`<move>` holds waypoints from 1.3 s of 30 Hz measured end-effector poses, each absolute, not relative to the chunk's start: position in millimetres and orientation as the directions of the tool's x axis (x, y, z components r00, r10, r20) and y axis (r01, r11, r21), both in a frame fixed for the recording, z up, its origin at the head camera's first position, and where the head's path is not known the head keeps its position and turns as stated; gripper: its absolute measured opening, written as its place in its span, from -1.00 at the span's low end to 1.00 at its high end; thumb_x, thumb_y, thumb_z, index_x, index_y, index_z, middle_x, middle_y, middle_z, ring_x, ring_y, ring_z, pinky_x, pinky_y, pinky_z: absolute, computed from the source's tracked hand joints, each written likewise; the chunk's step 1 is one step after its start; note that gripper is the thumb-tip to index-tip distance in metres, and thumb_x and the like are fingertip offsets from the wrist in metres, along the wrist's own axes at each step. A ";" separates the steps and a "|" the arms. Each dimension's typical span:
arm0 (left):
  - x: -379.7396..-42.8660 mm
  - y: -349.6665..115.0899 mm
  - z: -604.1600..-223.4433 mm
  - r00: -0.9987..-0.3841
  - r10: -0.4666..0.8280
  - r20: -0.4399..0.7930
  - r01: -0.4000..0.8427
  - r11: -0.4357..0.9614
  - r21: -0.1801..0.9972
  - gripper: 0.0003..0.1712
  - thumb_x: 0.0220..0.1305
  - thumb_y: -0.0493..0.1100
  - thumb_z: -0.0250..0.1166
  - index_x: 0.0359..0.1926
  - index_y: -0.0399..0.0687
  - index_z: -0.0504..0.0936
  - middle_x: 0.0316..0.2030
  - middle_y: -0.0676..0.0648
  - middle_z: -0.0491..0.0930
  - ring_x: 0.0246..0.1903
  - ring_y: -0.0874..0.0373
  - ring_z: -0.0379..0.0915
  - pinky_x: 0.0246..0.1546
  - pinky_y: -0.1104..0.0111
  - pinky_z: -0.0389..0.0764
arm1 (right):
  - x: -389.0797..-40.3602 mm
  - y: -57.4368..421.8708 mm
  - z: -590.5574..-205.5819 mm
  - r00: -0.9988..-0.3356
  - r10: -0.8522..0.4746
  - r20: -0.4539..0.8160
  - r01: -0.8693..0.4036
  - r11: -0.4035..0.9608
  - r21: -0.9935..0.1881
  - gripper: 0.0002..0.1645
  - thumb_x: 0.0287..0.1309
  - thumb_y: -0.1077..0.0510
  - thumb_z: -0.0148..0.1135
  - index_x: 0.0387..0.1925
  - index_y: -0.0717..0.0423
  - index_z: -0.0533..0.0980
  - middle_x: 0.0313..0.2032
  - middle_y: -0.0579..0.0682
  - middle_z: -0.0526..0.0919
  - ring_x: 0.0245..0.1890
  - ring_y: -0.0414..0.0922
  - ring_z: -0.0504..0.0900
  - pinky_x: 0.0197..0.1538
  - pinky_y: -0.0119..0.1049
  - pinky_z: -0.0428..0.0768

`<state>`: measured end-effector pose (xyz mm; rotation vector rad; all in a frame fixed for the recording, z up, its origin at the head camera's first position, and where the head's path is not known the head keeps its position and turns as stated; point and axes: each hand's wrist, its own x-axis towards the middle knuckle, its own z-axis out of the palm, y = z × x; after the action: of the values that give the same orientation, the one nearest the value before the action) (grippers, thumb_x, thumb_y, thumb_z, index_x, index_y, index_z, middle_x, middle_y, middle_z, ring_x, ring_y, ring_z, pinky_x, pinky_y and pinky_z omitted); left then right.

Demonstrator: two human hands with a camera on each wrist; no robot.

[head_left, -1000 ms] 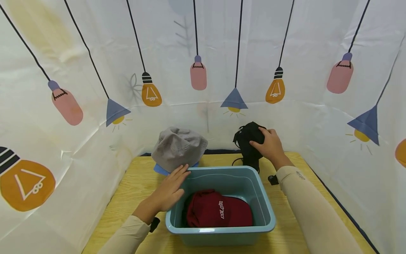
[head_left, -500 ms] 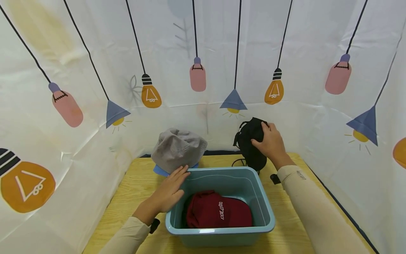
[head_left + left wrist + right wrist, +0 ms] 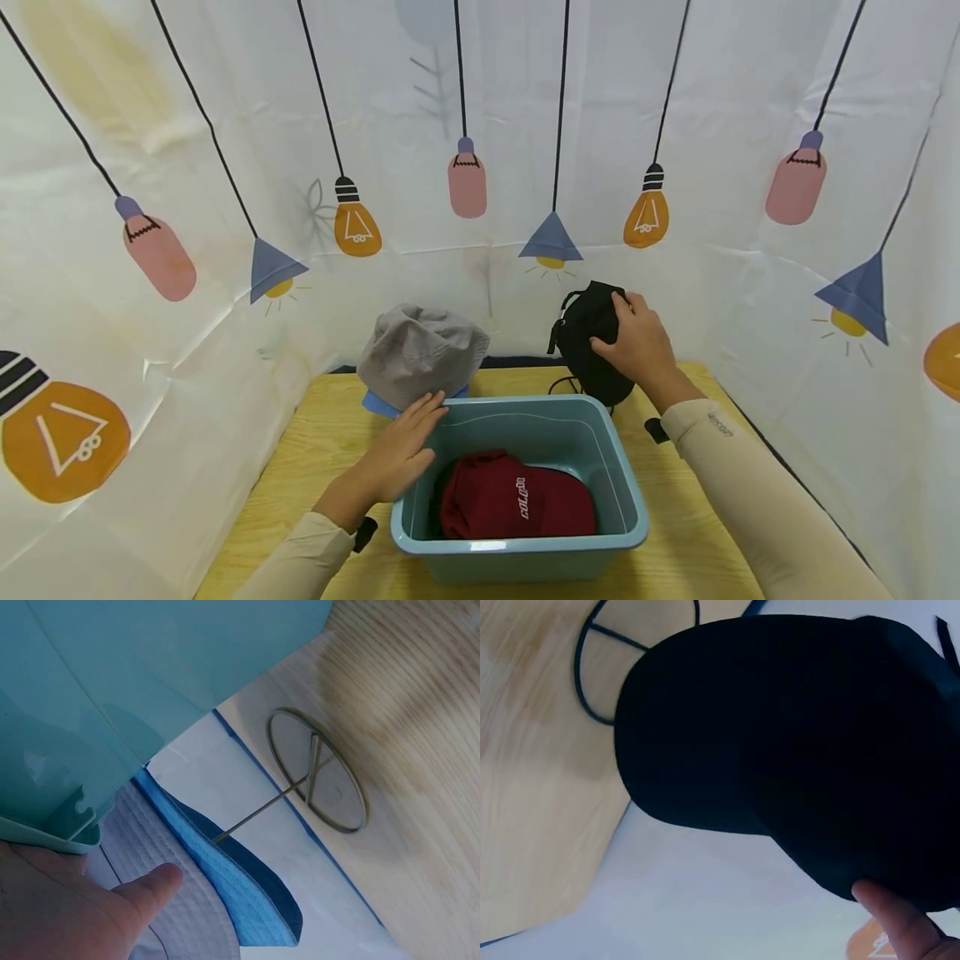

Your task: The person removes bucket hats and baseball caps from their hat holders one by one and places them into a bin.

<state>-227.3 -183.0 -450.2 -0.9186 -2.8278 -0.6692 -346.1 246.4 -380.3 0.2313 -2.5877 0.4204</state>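
Near the back right of the table, my right hand (image 3: pixel 637 342) grips a black cap (image 3: pixel 592 333) at its crown. In the right wrist view the cap's brim (image 3: pixel 682 735) points left and overlaps a round wire stand base (image 3: pixel 579 667). My left hand (image 3: pixel 397 450) rests with straight fingers at the left rim of a blue-green plastic tub (image 3: pixel 517 546). Inside the tub lies a dark red cap (image 3: pixel 555 504) with white lettering. Behind my left fingers a grey bucket hat (image 3: pixel 420 350) with a blue underside (image 3: pixel 225 877) sits on a wire stand (image 3: pixel 270 799).
The wooden table (image 3: pixel 285 500) carries the tub at its front middle. A white cloth (image 3: pixel 750 308) printed with lamps hangs around the back and sides, close to the table's edges.
The black cap has turned in my right hand's grip, its brim swinging to the right. My right hand has shifted only slightly. The left hand and the tub stay put.
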 end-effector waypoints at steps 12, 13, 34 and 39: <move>-228.0 -183.2 -453.7 -0.811 0.542 0.217 0.583 0.722 0.373 -0.26 0.44 -0.15 -0.01 0.61 -0.11 0.18 0.66 -0.04 -0.04 0.65 -0.09 -0.20 0.54 -0.20 0.06 | -334.4 252.7 -364.0 -0.812 -0.032 0.583 -0.238 0.930 -0.281 0.13 0.11 -0.15 0.51 0.52 0.32 0.22 0.43 0.36 0.27 0.23 0.39 0.47 0.24 0.31 0.52; -228.2 -183.2 -453.9 -0.810 0.543 0.219 0.584 0.722 0.371 -0.26 0.44 -0.15 0.00 0.61 -0.11 0.18 0.66 -0.04 -0.04 0.65 -0.09 -0.20 0.54 -0.20 0.06 | -333.7 253.5 -361.3 -0.804 -0.030 0.593 -0.241 0.929 -0.280 0.13 0.11 -0.15 0.51 0.52 0.33 0.23 0.42 0.36 0.28 0.22 0.39 0.47 0.24 0.32 0.52; -229.5 -182.8 -450.9 -0.814 0.547 0.197 0.580 0.738 0.346 -0.26 0.45 -0.13 -0.02 0.61 -0.12 0.16 0.66 -0.07 -0.05 0.65 -0.10 -0.21 0.53 -0.22 0.06 | -305.4 255.2 -315.3 -0.704 -0.037 0.709 -0.308 0.916 -0.258 0.10 0.13 -0.20 0.50 0.52 0.27 0.27 0.36 0.33 0.35 0.12 0.32 0.57 0.03 0.31 0.62; -228.5 -182.6 -450.7 -0.815 0.544 0.200 0.578 0.736 0.353 -0.26 0.44 -0.16 -0.03 0.61 -0.13 0.17 0.66 -0.07 -0.04 0.65 -0.10 -0.20 0.55 -0.19 0.05 | -299.0 252.8 -302.5 -0.670 -0.066 0.740 -0.346 0.909 -0.233 0.07 0.15 -0.21 0.48 0.51 0.25 0.30 0.36 0.31 0.37 0.20 0.29 0.54 -0.03 0.31 0.63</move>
<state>-228.5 -182.6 -450.7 -0.9221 -2.8491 -0.6209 -299.0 252.8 -302.5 0.2923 -2.2772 0.4571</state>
